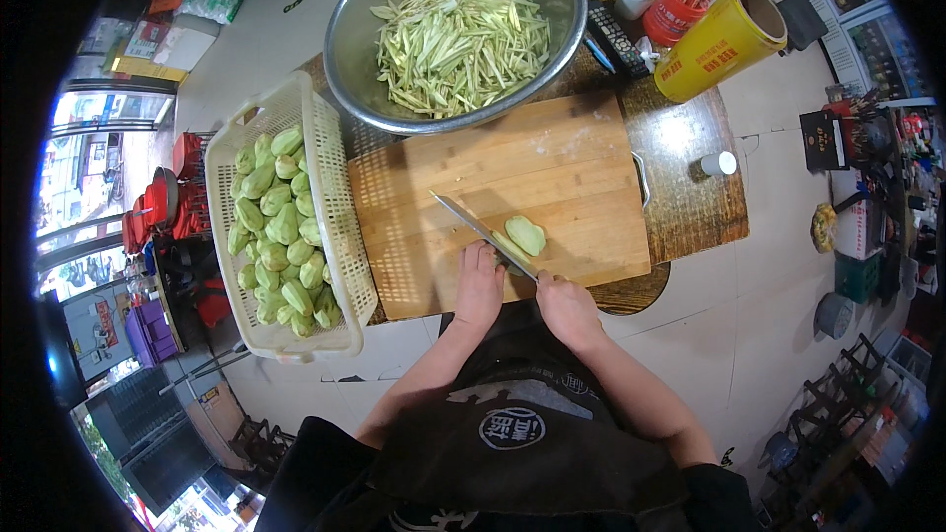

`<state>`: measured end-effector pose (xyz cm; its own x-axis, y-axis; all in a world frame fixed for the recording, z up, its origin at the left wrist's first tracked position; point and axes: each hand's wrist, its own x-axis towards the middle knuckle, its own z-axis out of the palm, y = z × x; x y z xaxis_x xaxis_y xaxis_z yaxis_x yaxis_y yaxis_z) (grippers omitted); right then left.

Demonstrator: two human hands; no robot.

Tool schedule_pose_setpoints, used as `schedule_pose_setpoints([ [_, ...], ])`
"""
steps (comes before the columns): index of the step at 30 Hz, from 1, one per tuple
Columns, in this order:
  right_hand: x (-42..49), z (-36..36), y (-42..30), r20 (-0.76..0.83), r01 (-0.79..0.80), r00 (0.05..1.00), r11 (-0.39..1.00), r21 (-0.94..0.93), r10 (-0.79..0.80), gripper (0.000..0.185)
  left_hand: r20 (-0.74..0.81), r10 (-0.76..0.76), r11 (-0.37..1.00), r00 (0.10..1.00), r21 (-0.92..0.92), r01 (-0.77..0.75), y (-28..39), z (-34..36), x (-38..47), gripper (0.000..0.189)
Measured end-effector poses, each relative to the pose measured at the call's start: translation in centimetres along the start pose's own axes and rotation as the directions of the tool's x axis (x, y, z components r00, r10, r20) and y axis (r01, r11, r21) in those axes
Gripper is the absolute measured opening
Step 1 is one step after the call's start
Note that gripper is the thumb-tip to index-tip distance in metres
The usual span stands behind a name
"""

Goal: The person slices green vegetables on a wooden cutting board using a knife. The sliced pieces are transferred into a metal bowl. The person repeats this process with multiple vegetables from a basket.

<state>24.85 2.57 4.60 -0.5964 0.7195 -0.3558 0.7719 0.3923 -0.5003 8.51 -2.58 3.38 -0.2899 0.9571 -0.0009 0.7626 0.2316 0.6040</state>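
My right hand [567,307] is closed around the handle of a kitchen knife [473,220], whose blade points away to the upper left over a wooden cutting board [414,177]. Fingers bent, my left hand [480,282] presses on a pale green vegetable piece against the left side of the blade; most of that piece is hidden. A cut slice [510,245] lies along the blade's right side. Just beyond it rest overlapping pale green slices [525,235], flat on the board. Whole peeled green vegetables [284,225] fill much of a white plastic basket [318,162] on the left.
A large metal bowl [344,66] of green strips [462,44] stands behind the board. To the right are a remote control [617,37], a yellow roll [717,44], a red container of sticks [672,11] and small white cylinders [717,163]. A metal handle [641,179] juts from the board's right edge.
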Motion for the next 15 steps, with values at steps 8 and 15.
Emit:
schedule_pose_setpoints([
  [8, -2.8, -5.3, -0.3, 0.072, -0.001, 0.997, 1.0, 0.012, 0.0, 0.018, -0.005, -0.011, 1.0, 1.0, -0.009, 0.011, -0.2, 0.1, -0.3, 0.038],
  [15, -4.9, -6.6, -1.1, 0.136, -0.029, 0.99, 0.999, 0.02, 0.026, 0.017, -0.039, -0.025, 0.997, 0.999, 0.067, 0.028, -0.1, 0.4, -0.3, 0.038],
])
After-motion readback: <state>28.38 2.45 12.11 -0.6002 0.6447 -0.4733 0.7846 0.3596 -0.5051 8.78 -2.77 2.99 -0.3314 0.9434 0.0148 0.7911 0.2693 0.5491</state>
